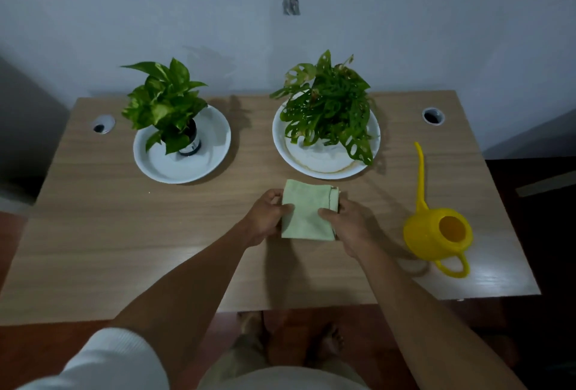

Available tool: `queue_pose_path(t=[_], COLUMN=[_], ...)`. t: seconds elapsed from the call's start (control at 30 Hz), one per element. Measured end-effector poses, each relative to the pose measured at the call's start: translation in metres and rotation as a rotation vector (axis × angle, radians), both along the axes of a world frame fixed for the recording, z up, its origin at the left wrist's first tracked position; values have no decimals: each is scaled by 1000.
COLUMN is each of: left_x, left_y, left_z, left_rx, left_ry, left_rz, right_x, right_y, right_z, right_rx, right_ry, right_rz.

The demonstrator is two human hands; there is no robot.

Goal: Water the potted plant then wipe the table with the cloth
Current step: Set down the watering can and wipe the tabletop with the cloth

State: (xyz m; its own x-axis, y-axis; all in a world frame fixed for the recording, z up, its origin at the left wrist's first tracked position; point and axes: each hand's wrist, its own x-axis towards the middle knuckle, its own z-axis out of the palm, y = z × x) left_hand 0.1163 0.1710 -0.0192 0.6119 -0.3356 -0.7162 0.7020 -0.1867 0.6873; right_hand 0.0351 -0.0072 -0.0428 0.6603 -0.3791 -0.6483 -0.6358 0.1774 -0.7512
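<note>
A folded light green cloth (307,202) is held just above the wooden table (156,234), in the middle near the front. My left hand (265,215) grips its left edge and my right hand (346,221) grips its right edge, thumbs on top. A yellow watering can (436,234) with a long thin spout stands upright to the right of my hands, untouched. Behind the cloth, a potted plant with holed leaves (330,106) sits on a white dish (314,168). Further left, a second plant with broad leaves (165,103) stands in a dark pot on another white dish (174,171).
Two round cable holes are set in the table's back corners, one at the left (103,124) and one at the right (433,116). A pale wall runs right behind the table. My bare feet (293,339) show on the reddish floor below the front edge.
</note>
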Motion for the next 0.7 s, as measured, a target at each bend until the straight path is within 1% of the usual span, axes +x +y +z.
queue_pose_path(t=[0.03,0.07,0.1,0.17,0.2,0.23,0.3,0.37,0.43,0.53,0.63,0.7], left_x=[5,10,14,21,24,27,34,36,37,31,22,18], left_y=[-1,-1,1,12,23,33,52,64,70,68,56,53], left_z=[-4,-10,-17,-32,-39,-45,-58,-67,-76,-88,-94,-96], left_rx=[-5,7,62,292,390,468,600,660,662,689,757,802], left_ry=[-14,-52,-153,-536,-733,-884,-1065,-1122,-1150,-1167,-1150,-1155], left_rz=[-16,-34,-67,-228,-329,-444,-643,-736,-769,-767,-701,-677], right_x=[1,2,3,0,-2,-1,5,13,17,7,-4,-6], right_y=[0,0,1,10,18,27,47,62,74,78,63,47], right_z=[-3,-5,-8,-13,-15,-15,-21,-32,-47,-66,-68,-68], right_rx=[-83,-227,-437,-912,-1082,-1201,-1279,-1229,-1161,-1183,-1228,-1229], right_ry=[0,18,60,205,229,201,109,83,144,151,124,167], right_rz=[-14,-9,17,88,99,121,214,334,463,585,577,545])
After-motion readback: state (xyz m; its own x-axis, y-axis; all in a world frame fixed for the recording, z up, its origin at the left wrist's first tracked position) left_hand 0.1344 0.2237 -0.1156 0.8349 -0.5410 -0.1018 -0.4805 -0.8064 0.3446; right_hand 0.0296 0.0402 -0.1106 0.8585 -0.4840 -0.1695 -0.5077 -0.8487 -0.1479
